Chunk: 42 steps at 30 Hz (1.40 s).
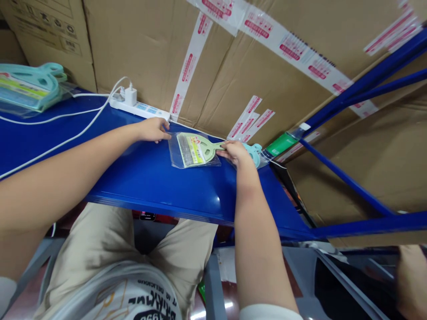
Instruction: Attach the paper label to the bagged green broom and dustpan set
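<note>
On the blue shelf [150, 178], the left hand [151, 130] presses the bag [193, 151] edge with curled fingers while the right hand [235, 153] pinches the green paddle [208, 149] handle.

The right hand [236, 153] covers the green paddle's handle [216, 146] and most of a teal item [255, 153] just past its knuckles. The card's print [193, 149] is too small to read. Far from the left hand [154, 130], the teal stack [26, 86] runs off the left edge.

A pale green flat paddle-shaped tool [200, 150], label attached, lies half inside a clear plastic bag [180, 155].
</note>
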Tool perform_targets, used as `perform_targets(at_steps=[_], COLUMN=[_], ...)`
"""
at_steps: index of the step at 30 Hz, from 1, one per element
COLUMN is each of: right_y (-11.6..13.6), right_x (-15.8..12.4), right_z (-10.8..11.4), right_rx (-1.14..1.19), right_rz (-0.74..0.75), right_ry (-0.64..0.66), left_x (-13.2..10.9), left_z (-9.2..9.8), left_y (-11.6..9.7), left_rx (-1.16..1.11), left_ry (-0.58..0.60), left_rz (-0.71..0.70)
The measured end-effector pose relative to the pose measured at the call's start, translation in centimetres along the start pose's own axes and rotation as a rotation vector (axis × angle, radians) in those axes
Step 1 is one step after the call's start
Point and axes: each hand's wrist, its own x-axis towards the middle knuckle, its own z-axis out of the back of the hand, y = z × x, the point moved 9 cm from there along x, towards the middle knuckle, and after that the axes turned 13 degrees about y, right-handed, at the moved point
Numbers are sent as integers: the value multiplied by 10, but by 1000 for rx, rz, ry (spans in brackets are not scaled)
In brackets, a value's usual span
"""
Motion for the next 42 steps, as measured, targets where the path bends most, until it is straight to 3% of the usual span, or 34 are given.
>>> perform_targets(at_steps=[4, 13, 20, 25, 31, 38, 42], right_y=[7, 15, 14, 14, 12, 11, 11], right_x=[-4, -6, 7, 6, 5, 13, 14], right_z=[2, 0, -8, -14, -13, -14, -11], right_rx=[69, 205, 320, 337, 353, 502, 602], right_rz=[34, 79, 122, 122, 105, 128, 143], right_ry=[18, 90, 187, 214, 201, 249, 239], left_x=[0, -1, -12, -17, -15, -20, -32], left_z=[8, -4, -20, -29, -32, -24, -10], left_y=[12, 17, 4, -12, -13, -15, -16], left_rx=[-253, -627, -856, -947, -1028, -1098, -1126], left_ry=[-110, -124, -18, -53, -130, -183, -238], left_rz=[60, 114, 152, 84, 32, 25, 48])
